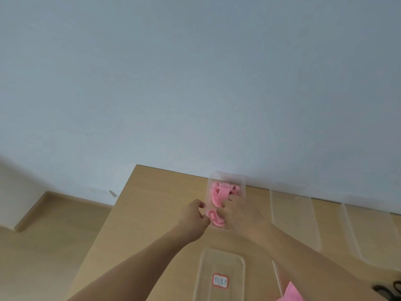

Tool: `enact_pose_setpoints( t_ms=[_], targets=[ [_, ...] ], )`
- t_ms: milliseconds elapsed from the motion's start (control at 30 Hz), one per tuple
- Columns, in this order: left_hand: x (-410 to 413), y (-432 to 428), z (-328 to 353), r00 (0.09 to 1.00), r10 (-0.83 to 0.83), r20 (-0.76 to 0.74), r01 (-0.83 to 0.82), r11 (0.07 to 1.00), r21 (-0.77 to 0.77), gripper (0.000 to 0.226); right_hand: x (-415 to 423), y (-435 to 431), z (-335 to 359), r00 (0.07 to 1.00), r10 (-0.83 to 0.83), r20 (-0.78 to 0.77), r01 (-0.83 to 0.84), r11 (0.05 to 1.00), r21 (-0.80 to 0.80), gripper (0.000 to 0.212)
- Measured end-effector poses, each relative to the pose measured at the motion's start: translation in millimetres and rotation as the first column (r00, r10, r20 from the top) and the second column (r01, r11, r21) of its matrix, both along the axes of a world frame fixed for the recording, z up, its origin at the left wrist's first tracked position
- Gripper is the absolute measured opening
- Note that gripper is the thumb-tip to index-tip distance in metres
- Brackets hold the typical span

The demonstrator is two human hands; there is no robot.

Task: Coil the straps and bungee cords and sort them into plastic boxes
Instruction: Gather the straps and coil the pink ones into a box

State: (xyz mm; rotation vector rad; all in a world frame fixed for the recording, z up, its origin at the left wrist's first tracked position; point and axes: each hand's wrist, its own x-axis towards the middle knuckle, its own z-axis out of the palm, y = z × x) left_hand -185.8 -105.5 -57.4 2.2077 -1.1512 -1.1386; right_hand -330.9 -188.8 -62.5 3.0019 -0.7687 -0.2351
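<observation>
The right hand (238,216) is reaching down into a small clear plastic box (243,181), its fingertips lying among the pink flat straps (221,193) heaped inside. The blur is hiding whether those fingers are pinching a strap or only pressing on it. The left hand (194,215) is hovering at the box's left wall with its fingers curled, forefinger and thumb tips close to the rim near a small pink coil (214,219) at the box's near end. Whether it is gripping the wall cannot be told. The box is sitting towards the far edge of a light wooden table (156,213), close to the wall. Nearer the person, a second clear plastic box (202,268) is lying in line with it, showing a white label with a red border (220,280) on its bottom. To the right, two more clear plastic trays (293,218) (366,227) are standing side by side, angled slightly outward. A loose end of pink strap (290,293) is showing at the bottom edge beneath the right forearm, and a dark object (390,288) is lying at the table's lower right, too cut off to identify. Behind the table a plain pale blue-grey wall (195,83) is filling most of the view, and to the left a wood-toned floor (43,246) is meeting a matching skirting board (76,197).
</observation>
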Motion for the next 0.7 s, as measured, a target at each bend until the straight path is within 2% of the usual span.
enact_pose_setpoints(
  t_ms=[67, 100, 167, 233, 300, 367, 433, 533, 700],
  targets=[
    [0, -1, 0, 0.999, -0.038, 0.035, 0.039, 0.999, -0.003, 0.046, -6, 1, 0, 0.989, -0.011, 0.148, 0.009, 1.000, 0.012, 0.043],
    [0, -1, 0, 0.994, -0.068, 0.084, 0.070, 0.997, -0.012, 0.050, -8, 2, 1, 0.978, -0.033, 0.208, 0.030, 0.999, 0.016, 0.044],
    [0, -1, 0, 0.947, -0.154, 0.282, 0.170, 0.985, -0.034, 0.058, -12, 5, 3, 0.929, -0.096, 0.357, 0.092, 0.995, 0.028, 0.041],
    [2, -2, 0, 0.851, -0.231, 0.472, 0.305, 0.949, -0.085, 0.062, -14, 11, 4, 0.892, -0.177, 0.416, 0.147, 0.984, 0.105, 0.036],
    [2, -6, 0, 0.747, -0.344, 0.569, 0.477, 0.873, -0.098, 0.064, -18, 12, 2, 0.869, -0.236, 0.434, 0.180, 0.969, 0.167, 0.028],
    [0, -12, -3, 0.624, -0.484, 0.613, 0.631, 0.775, -0.031, 0.062, -21, 12, 2, 0.860, -0.289, 0.421, 0.218, 0.953, 0.208, 0.022],
    [-2, -18, -6, 0.551, -0.566, 0.614, 0.696, 0.717, 0.036, 0.060, -24, 12, 0, 0.855, -0.337, 0.393, 0.264, 0.937, 0.228, 0.022],
    [0, -22, -12, 0.531, -0.587, 0.611, 0.696, 0.713, 0.081, 0.056, -29, 14, -2, 0.829, -0.389, 0.402, 0.317, 0.919, 0.234, 0.026],
    [0, -19, -17, 0.525, -0.533, 0.663, 0.697, 0.717, 0.024, 0.055, -33, 18, -4, 0.852, -0.391, 0.348, 0.320, 0.915, 0.246, 0.033]
  ],
)
